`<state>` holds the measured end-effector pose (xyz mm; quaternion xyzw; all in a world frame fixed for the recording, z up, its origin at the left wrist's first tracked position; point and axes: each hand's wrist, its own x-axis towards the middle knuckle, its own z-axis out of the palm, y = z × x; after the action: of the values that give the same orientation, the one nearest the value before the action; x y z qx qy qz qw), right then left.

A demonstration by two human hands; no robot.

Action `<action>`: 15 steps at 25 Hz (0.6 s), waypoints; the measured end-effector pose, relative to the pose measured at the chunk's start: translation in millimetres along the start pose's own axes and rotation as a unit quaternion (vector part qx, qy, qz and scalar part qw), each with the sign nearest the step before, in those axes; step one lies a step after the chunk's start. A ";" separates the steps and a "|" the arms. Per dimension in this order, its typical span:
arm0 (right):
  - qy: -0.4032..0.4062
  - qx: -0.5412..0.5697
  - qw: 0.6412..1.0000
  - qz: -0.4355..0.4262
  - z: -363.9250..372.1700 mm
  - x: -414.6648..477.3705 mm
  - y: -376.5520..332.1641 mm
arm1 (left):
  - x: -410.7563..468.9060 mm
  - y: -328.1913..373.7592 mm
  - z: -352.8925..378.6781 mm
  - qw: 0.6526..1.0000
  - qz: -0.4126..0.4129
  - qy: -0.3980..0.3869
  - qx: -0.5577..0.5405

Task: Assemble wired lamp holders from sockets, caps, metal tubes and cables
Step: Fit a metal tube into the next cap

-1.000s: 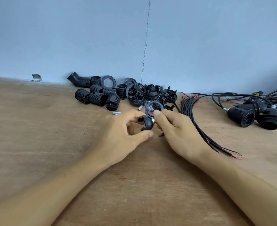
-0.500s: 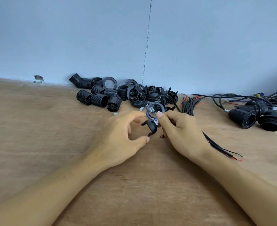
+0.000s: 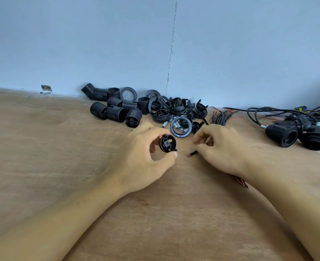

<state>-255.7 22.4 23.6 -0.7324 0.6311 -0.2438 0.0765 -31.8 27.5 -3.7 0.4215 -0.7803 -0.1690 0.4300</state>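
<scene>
The wooden desk (image 3: 42, 166) carries, along the wall, a heap of ribbed black sockets (image 3: 116, 113) and caps, with finished lamp holders (image 3: 285, 134) on their leads well off to the right and a loose cable bundle (image 3: 221, 116) between the two. Nearer the person, a black ring (image 3: 174, 131) lies flat with several short metal tubes (image 3: 178, 126) inside it. Just in front of that, the left hand (image 3: 142, 161) holds one cap (image 3: 167, 143) off the desk, thumb below and fingers curled over the top, with the open, ribbed inside turned toward the camera. The cap looks light and rigid, probably hard moulded plastic. Its rim is the sensible place to grip, since the thin inner tabs could snap under a squeeze. The right hand (image 3: 223, 153) rests low beside it, fingers curled in, and appears to pinch a thin cable (image 3: 191, 153) whose stripped copper tip pokes out toward the cap without touching it. That cable should be limp and springy, so it is best held close behind the bare end — farther back, it would likely bend away from the cap's centre hole.
</scene>
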 end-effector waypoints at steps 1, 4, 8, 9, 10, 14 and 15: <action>-0.029 -0.004 1.000 -0.005 -1.6 0.8 2.3 | 0.0 -1.3 0.8 1.000 -0.004 0.000 0.010; -0.070 -0.004 0.996 -0.048 -0.9 1.0 6.3 | -0.3 -2.9 1.0 1.000 -0.009 0.007 0.028; -0.022 -0.035 0.991 -0.124 3.9 0.6 11.1 | 0.6 -2.6 1.8 0.999 -0.029 0.004 0.014; 0.012 -0.044 0.988 -0.145 5.8 0.3 10.3 | 0.6 -2.6 2.2 0.999 -0.029 -0.004 0.014; 0.059 -0.036 0.984 -0.161 7.0 -0.2 8.8 | 0.6 -3.0 2.5 0.999 -0.026 -0.013 0.017; 0.213 0.180 0.952 -0.126 -0.1 -3.2 -3.2 | 0.8 -4.0 3.4 0.999 -0.004 -0.020 0.026; 0.224 0.242 0.936 -0.126 -2.2 -4.7 -7.8 | 1.0 -4.0 3.9 0.999 0.000 -0.016 0.029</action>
<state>-250.2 28.8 27.6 -0.6916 0.4568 -0.5542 0.0767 -33.1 24.0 -7.9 0.4311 -0.7916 -0.1533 0.4049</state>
